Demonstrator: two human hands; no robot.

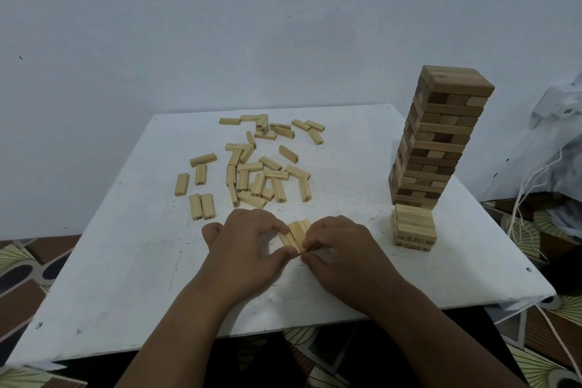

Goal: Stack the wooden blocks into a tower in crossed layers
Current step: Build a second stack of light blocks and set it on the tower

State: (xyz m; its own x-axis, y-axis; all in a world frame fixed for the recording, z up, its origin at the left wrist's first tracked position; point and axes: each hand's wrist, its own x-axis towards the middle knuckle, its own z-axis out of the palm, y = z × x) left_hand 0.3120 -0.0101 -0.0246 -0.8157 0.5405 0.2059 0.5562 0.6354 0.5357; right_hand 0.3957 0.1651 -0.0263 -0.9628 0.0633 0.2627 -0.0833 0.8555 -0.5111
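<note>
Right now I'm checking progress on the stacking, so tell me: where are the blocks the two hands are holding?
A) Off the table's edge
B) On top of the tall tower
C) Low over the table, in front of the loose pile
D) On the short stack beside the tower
C: both the left hand and right hand pinch a few side-by-side blocks low over the white table, nearer than the loose pile, left of the tall tower.

Small dark numbers were printed on the ends of several loose wooden blocks (252, 167) scattered on the white table (126, 261), but most were too small and blurred to read with certainty. One block (200, 174) near the left of the scatter seemed to carry "24" on its near end. The low stack of blocks (415, 230) beside the tall tower (441, 135) showed dark marks along its bottom edge, not legible.
</note>
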